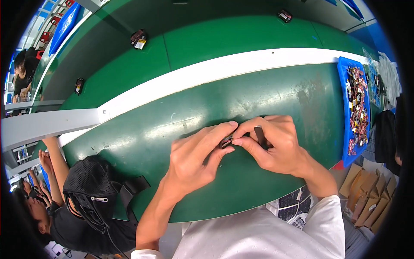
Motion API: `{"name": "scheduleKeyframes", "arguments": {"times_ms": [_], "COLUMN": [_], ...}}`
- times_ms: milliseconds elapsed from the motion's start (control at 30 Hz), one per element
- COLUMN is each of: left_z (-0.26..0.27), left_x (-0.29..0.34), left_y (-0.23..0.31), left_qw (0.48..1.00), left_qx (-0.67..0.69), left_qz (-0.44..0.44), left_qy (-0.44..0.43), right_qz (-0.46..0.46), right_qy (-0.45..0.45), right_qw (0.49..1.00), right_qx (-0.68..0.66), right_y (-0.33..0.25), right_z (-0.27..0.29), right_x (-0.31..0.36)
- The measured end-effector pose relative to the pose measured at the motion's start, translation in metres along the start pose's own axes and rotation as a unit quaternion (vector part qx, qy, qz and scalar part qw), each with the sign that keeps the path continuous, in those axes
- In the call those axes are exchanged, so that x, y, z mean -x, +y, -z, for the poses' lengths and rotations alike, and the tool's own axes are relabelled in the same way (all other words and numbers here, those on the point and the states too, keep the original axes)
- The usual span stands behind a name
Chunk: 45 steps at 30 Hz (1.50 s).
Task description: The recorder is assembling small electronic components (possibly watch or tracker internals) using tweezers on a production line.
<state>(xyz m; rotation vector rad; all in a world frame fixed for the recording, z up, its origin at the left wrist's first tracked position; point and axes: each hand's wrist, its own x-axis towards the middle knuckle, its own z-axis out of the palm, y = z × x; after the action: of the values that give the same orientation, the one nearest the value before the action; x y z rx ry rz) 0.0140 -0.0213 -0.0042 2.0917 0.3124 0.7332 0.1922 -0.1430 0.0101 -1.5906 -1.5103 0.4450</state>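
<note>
My left hand (192,156) is closed, its thumb and fingers pinching a small black device (225,142) above the green worktable. A bit of pink or red shows on the device; the rest is hidden by fingers. From the other side, my right hand (278,146) meets it, thumb and index fingertip pressed together at the device's edge. Tucked in the curl of that same hand is a slim dark tool (260,136) with a flat end; its kind is not clear.
A blue tray (344,103) heaped with small wired parts stands at the right. Beyond the white ledge (207,74), small devices (139,39) lie on a green belt. A black bag (90,177) and a co-worker (82,228) are at left. Cardboard pieces (366,194) stand low right.
</note>
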Motion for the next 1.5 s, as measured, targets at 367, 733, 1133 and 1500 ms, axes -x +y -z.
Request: {"name": "scheduleKeyframes", "arguments": {"times_ms": [367,733,1133,1500], "left_z": [-0.008,-0.003,-0.003,-0.007], "left_x": [0.002,0.002,0.002,0.002], "left_y": [0.000,-0.002,0.001,-0.004], "left_qw": [0.989,0.992,0.985,0.979], "left_qx": [-0.111,-0.077,-0.100,-0.105], "left_qz": [-0.080,-0.067,-0.074,-0.076], "left_qy": [0.053,0.074,0.119,0.155], "right_qz": [-0.039,-0.037,-0.137,-0.294], "right_qy": [-0.005,0.020,0.034,0.114], "right_qw": [0.999,0.995,0.960,0.853], "right_qx": [-0.024,-0.091,-0.242,-0.415], "right_y": [-0.003,-0.005,-0.006,-0.007], "right_z": [-0.001,-0.003,0.008,0.016], "right_x": [0.003,0.004,0.007,-0.006]}}
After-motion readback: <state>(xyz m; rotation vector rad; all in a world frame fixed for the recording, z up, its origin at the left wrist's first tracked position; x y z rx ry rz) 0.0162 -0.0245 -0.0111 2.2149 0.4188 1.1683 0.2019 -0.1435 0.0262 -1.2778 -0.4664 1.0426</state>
